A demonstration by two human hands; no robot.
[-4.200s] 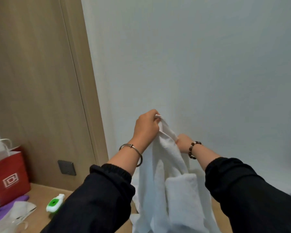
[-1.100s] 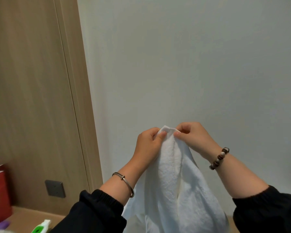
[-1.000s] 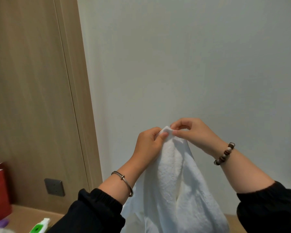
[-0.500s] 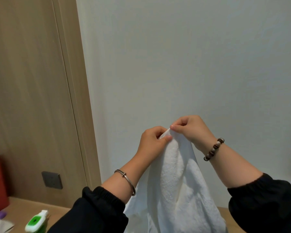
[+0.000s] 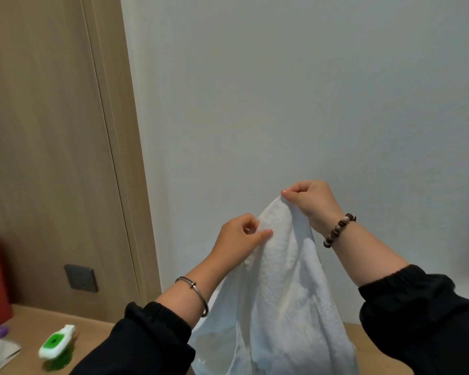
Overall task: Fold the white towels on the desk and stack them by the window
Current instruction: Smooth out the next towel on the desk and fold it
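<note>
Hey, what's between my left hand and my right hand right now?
A short stretch of the top edge of the white towel, sloping up from the left hand to the right hand, both pinching it. The head view shows it.

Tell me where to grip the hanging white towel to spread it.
Probably its top edge, from the left. The right hand pinches the peak, the left hand just below; run that grip outward along the edge, since the white towel hangs bunched.
</note>
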